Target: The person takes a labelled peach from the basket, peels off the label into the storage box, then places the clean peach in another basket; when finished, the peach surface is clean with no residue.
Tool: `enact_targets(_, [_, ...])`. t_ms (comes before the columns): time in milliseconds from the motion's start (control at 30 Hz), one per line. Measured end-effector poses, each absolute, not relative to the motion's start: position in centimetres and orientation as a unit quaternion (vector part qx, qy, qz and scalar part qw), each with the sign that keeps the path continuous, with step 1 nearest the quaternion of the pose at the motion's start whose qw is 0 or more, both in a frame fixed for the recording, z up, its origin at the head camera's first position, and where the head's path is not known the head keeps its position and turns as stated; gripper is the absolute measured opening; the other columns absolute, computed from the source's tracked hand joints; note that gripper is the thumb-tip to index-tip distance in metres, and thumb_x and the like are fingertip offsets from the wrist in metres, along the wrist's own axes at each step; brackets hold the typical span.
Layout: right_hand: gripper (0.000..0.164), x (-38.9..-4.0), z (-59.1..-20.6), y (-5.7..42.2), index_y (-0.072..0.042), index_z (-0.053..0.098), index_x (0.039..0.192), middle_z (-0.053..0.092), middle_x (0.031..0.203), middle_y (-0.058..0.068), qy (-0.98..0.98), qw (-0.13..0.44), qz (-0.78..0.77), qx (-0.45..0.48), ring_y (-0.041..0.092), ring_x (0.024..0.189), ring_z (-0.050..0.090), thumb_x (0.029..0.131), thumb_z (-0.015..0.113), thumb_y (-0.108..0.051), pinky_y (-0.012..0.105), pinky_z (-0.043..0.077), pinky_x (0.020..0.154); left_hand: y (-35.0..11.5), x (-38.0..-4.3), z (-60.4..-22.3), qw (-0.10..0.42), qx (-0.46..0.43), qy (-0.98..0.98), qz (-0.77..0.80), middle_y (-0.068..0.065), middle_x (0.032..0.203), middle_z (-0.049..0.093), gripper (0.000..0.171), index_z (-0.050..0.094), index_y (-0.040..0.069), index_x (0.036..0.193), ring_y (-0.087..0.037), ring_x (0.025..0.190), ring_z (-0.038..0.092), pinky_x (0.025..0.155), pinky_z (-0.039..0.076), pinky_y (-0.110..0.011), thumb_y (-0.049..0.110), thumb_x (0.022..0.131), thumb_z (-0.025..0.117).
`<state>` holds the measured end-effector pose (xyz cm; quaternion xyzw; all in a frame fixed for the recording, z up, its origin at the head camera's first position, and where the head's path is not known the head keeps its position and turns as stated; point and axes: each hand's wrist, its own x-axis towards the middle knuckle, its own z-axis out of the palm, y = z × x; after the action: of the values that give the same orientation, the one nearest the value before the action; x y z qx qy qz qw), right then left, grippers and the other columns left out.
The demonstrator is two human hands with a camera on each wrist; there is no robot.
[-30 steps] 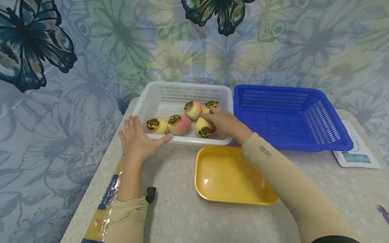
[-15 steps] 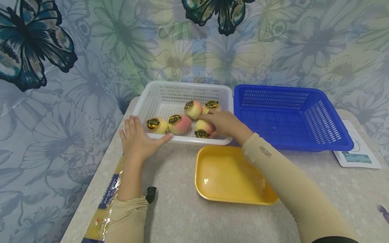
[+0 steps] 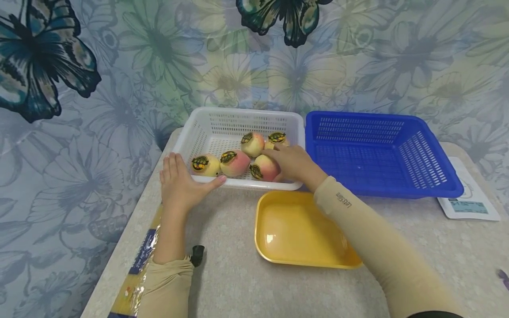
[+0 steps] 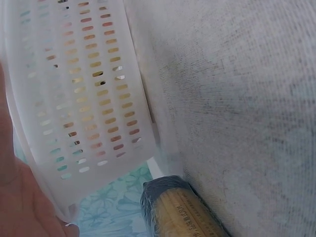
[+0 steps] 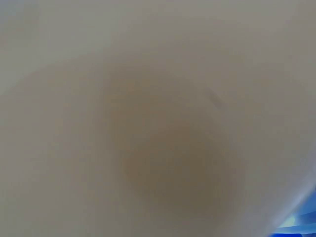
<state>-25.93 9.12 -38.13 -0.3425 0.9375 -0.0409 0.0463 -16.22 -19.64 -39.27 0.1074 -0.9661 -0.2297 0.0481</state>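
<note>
In the head view a white plastic basket [image 3: 238, 181] holds several peaches with black-and-gold stickers. My left hand [image 3: 179, 187] lies at its front left corner, fingers straight and thumb along the front rim; the left wrist view has this hand [image 4: 22, 197] against the slotted basket wall [image 4: 74, 98]. My right hand [image 3: 294, 162] reaches inside and grips the front right peach [image 3: 265, 168], whose sticker faces left. Beside it lie a pink peach [image 3: 235, 163], a pale peach [image 3: 205, 164] and two more behind. The right wrist view is a blurred pale surface.
Right of the white basket stands a blue basket [image 3: 358, 170], overlapping a white packet [image 3: 469, 206]. A yellow tray [image 3: 302, 234] sits in front, beneath my right forearm. A long gold-and-blue package [image 3: 139, 260] lies along the table's left edge. Behind is a flowered wall covering.
The peach in my right hand has turned, its sticker going from the front, to low down, to the left side. My left hand has stayed at the basket corner.
</note>
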Motion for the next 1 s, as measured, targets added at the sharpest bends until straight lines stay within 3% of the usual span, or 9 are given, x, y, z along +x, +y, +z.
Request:
enact_targets(300, [0.074, -25.67, -38.36, 9.04, -0.020, 0.053, 0.135, 0.060, 0.128, 0.006, 0.943, 0.052, -0.054, -0.325, 0.035, 0.100, 0.065, 0.074, 0.084, -0.048, 0.051, 0.051, 0.091, -19.70, -16.28, -39.44, 0.041, 0.099, -0.968, -0.228, -0.024, 0.165, -0.007, 0.149, -0.005, -0.005, 0.156, -0.039, 0.154, -0.008, 0.123, 0.004, -0.061, 0.088, 0.062, 0.065])
enact_targets(467, [0.062, -25.55, -38.30, 9.05, -0.020, 0.054, 0.121, 0.067, 0.115, 0.003, 0.943, 0.052, -0.070, -0.321, 0.031, 0.098, 0.065, 0.073, 0.085, -0.042, 0.048, 0.051, 0.089, -19.82, -16.33, -39.55, 0.041, 0.100, -0.969, -0.222, -0.024, 0.165, -0.007, 0.150, -0.005, -0.005, 0.156, -0.040, 0.154, -0.006, 0.123, 0.004, -0.060, 0.089, 0.061, 0.064])
enact_targets(767, [0.066, -25.78, -38.30, 8.92, -0.028, 0.056, 0.135, 0.063, 0.125, 0.000, 0.934, 0.055, -0.056, -0.348, 0.028, 0.107, 0.066, 0.076, 0.082, -0.044, 0.050, 0.052, 0.089, -19.85, -16.22, -39.53, 0.045, 0.099, -0.969, -0.220, -0.025, 0.165, -0.004, 0.150, -0.005, -0.005, 0.156, -0.040, 0.154, -0.005, 0.124, 0.005, -0.060, 0.089, 0.062, 0.064])
enact_targets(867, [0.067, -25.93, -38.20, 9.00, -0.026, 0.056, 0.135, 0.062, 0.129, 0.001, 0.934, 0.057, -0.078, -0.345, 0.028, 0.112, 0.063, 0.076, 0.082, -0.045, 0.050, 0.051, 0.093, -19.84, -16.22, -39.58, 0.048, 0.098, -0.969, -0.223, -0.025, 0.165, -0.004, 0.149, -0.004, -0.005, 0.156, -0.040, 0.154, -0.005, 0.124, 0.005, -0.059, 0.088, 0.062, 0.064])
enact_targets(1000, [0.082, -26.09, -37.85, 9.27, -0.023, 0.050, 0.142, 0.056, 0.139, 0.004, 0.933, 0.064, -0.130, -0.329, 0.029, 0.123, 0.055, 0.072, 0.087, -0.044, 0.048, 0.048, 0.103, -19.89, -16.24, -39.59, 0.052, 0.095, -0.968, -0.228, -0.024, 0.165, -0.006, 0.148, -0.004, -0.005, 0.156, -0.040, 0.154, -0.005, 0.124, 0.004, -0.058, 0.087, 0.063, 0.065])
